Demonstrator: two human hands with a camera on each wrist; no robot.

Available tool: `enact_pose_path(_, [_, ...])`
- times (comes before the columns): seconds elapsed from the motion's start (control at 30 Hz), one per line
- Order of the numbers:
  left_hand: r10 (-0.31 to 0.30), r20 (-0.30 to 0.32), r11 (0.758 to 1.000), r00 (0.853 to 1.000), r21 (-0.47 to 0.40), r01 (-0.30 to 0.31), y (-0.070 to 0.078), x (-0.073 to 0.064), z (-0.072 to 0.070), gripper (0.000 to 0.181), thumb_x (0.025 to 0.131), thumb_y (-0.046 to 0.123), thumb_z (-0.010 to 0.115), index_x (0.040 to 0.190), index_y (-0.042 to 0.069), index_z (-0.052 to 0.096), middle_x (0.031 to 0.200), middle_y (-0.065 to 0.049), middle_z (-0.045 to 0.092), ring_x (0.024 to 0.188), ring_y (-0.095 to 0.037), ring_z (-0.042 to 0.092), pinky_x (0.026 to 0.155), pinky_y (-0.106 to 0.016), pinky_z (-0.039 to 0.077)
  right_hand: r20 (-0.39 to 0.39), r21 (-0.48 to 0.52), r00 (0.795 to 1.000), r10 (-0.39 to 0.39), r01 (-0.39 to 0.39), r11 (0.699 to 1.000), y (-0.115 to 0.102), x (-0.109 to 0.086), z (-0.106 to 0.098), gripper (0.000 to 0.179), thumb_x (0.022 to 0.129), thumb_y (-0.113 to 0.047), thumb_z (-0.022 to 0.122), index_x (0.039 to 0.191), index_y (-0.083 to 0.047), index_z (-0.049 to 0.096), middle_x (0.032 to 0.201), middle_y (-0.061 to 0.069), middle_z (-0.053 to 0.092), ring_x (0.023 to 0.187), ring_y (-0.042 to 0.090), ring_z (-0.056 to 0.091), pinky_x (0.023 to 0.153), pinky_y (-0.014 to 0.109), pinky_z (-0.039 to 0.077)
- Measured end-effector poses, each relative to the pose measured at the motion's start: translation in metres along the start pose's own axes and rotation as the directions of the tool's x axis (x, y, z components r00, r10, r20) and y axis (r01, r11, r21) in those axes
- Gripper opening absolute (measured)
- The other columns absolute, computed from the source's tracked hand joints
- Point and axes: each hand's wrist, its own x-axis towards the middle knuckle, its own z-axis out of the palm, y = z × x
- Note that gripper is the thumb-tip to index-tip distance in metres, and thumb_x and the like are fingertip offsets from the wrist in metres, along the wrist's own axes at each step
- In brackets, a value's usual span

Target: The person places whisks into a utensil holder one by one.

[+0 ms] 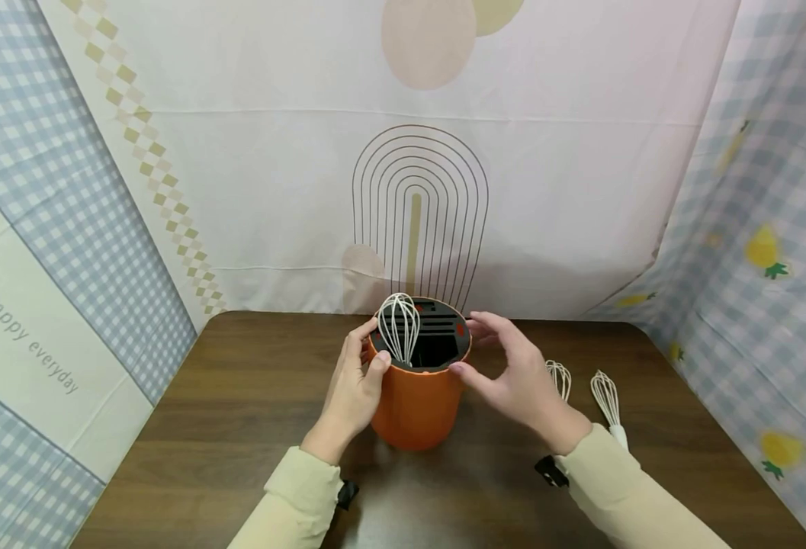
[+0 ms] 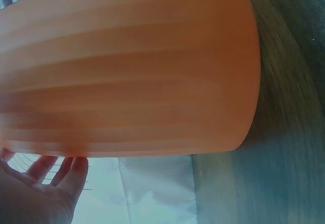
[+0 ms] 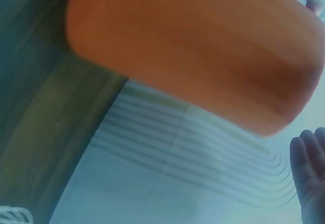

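An orange cylindrical utensil holder (image 1: 416, 412) stands on the table, its black slotted top (image 1: 437, 347) facing up. A whisk (image 1: 399, 324) stands in its left part, wires upward, with the handle hidden inside. At the holder's left side, my left hand (image 1: 353, 381) holds it near the rim, thumb in front; the left wrist view shows fingertips against the orange wall (image 2: 132, 71). My right hand (image 1: 512, 374) is spread beside the right rim, thumb tip close to the front edge. In the right wrist view that hand's fingers (image 3: 300, 163) are extended, with a gap to the holder.
Two more whisks lie to the right on the brown wooden table (image 1: 238, 427): one whisk (image 1: 559, 379) is partly behind my right hand, and another whisk (image 1: 606, 396) with a white handle is farther right. A patterned cloth backdrop (image 1: 272, 191) rises behind the table's back edge.
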Motion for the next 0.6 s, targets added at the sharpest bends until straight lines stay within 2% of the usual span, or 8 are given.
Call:
enact_pose_path(0.17, [-0.013, 0.004, 1.0, 1.0, -0.002, 0.013, 0.0, 0.0, 0.0, 0.051, 0.097, 0.038, 0.049, 0.145, 0.03, 0.036, 0.141, -0.004, 0.042, 0.117, -0.025, 0.05, 0.1, -0.042, 0.043, 0.021, -0.081, 0.995, 0.093, -0.091, 0.993, 0.015, -0.019, -0.016, 0.075, 0.072, -0.023, 0.085, 0.137, -0.013, 0.049, 0.118, 0.003, 0.063, 0.1, 0.02, 0.062, 0.088, 0.03, 0.048])
enact_pose_path(0.33, [-0.024, 0.012, 1.0, 1.0, -0.003, 0.024, 0.0, -0.001, 0.001, 0.05, 0.097, 0.039, 0.049, 0.145, 0.031, 0.036, 0.141, -0.003, 0.041, 0.119, -0.025, 0.049, 0.101, -0.041, 0.042, 0.048, -0.183, 0.978, 0.204, -0.192, 0.964, 0.033, -0.047, -0.029, 0.075, 0.074, -0.027, 0.084, 0.138, -0.015, 0.048, 0.118, 0.001, 0.061, 0.101, 0.015, 0.059, 0.083, 0.029, 0.049])
enact_pose_path(0.47, [-0.026, 0.012, 1.0, 1.0, -0.009, 0.026, -0.001, -0.001, 0.001, 0.051, 0.097, 0.039, 0.049, 0.145, 0.031, 0.037, 0.141, -0.003, 0.042, 0.119, -0.025, 0.05, 0.101, -0.041, 0.042, 0.036, -0.256, 0.952, 0.304, -0.285, 0.924, 0.049, -0.073, -0.037, 0.073, 0.074, -0.033, 0.083, 0.136, -0.014, 0.049, 0.113, -0.002, 0.062, 0.094, 0.012, 0.059, 0.076, 0.029, 0.049])
enact_pose_path(0.6, [-0.024, 0.007, 1.0, 1.0, -0.005, 0.024, -0.001, 0.0, 0.001, 0.051, 0.097, 0.038, 0.049, 0.145, 0.031, 0.036, 0.139, -0.003, 0.043, 0.118, -0.025, 0.049, 0.101, -0.041, 0.042, 0.006, -0.293, 0.918, 0.396, -0.377, 0.879, 0.064, -0.096, -0.044, 0.071, 0.076, -0.035, 0.082, 0.134, -0.009, 0.049, 0.109, 0.002, 0.063, 0.085, 0.018, 0.058, 0.068, 0.031, 0.05])
